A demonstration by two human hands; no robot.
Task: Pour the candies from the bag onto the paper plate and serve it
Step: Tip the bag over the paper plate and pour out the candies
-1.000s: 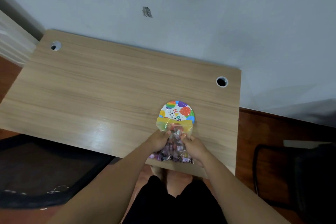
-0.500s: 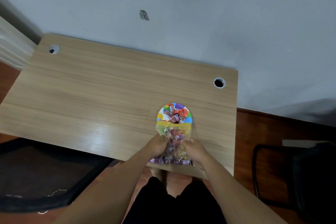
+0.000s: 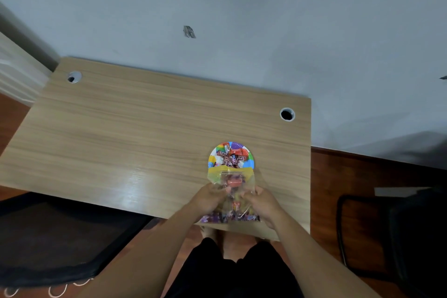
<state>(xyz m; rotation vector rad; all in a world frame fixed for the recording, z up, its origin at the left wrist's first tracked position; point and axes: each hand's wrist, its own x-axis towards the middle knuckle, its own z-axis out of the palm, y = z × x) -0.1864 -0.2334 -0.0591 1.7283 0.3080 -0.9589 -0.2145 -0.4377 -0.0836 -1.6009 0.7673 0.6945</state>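
Observation:
A clear candy bag (image 3: 231, 182) with a yellow top band is tipped forward, its mouth over the near edge of a colourful paper plate (image 3: 251, 161) on the wooden table. Several wrapped candies (image 3: 229, 158) lie in a pile on the plate; a few more are inside the bag. My left hand (image 3: 208, 199) grips the bag's left side and my right hand (image 3: 262, 202) grips its right side. The bag's purple bottom edge is raised toward me, near the table's front edge.
The wooden table (image 3: 135, 133) stands against a grey wall and has a cable hole at the back left (image 3: 74, 77) and at the back right (image 3: 287, 114). A dark chair (image 3: 396, 232) stands to the right, and a dark mat (image 3: 55, 237) lies on the floor at left.
The plate was bare one second ago. Candies have since slid out of the bag onto it, and the pile has grown. Both hands kept their grip on the bag, which looks emptier.

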